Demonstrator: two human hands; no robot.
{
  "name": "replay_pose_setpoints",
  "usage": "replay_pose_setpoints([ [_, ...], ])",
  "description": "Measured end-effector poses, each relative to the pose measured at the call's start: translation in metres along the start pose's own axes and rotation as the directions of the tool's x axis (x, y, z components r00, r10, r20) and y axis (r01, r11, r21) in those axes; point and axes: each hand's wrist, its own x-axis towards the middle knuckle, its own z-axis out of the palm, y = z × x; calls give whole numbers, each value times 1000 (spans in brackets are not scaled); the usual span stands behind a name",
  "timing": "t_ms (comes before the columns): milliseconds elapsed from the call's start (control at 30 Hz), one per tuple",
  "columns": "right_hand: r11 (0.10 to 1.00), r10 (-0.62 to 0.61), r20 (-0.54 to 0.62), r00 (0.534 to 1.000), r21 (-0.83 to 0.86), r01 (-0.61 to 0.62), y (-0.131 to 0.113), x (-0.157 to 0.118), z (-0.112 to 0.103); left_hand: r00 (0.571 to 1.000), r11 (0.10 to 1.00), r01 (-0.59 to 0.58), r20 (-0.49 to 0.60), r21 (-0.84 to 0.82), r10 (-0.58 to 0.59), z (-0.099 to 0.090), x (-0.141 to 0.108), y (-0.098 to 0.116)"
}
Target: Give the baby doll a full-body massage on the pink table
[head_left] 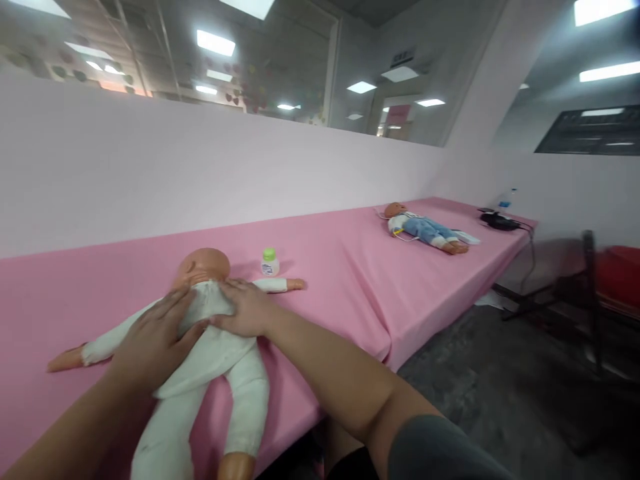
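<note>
A baby doll (215, 363) with a white cloth body lies on the pink-covered table (320, 267), its arms spread and its bald head at the far end. It seems to lie face down, as no face shows. Across the left side of its upper body rests my left hand (155, 337), fingers stretched out flat. My right hand (245, 307) lies flat on the other side near the shoulder, thumb pointing inward. The two thumbs nearly meet over the middle of the body. Just beyond the doll's right-hand arm stands a small bottle (270, 263) with a green cap.
Farther right on the table lies a second doll (425, 229) in blue trousers, with a thin tube by it. A black bundle with a cord (499, 221) and a water bottle (507, 199) are at the far end. A chair (590, 293) stands right, beside a red object (620, 277).
</note>
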Motion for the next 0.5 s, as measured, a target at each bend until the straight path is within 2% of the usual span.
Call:
replay_pose_setpoints([
  [200, 997, 72, 136, 988, -28, -69, 8, 14, 8, 994, 997, 16, 110, -79, -8, 24, 6, -20],
  [367, 998, 49, 175, 983, -57, -40, 11, 22, 10, 983, 991, 59, 180, -122, -37, 20, 7, -21],
  [500, 994, 51, 144, 988, -102, -37, 14, 24, 13, 992, 985, 60, 117, -163, -41, 13, 7, -16],
])
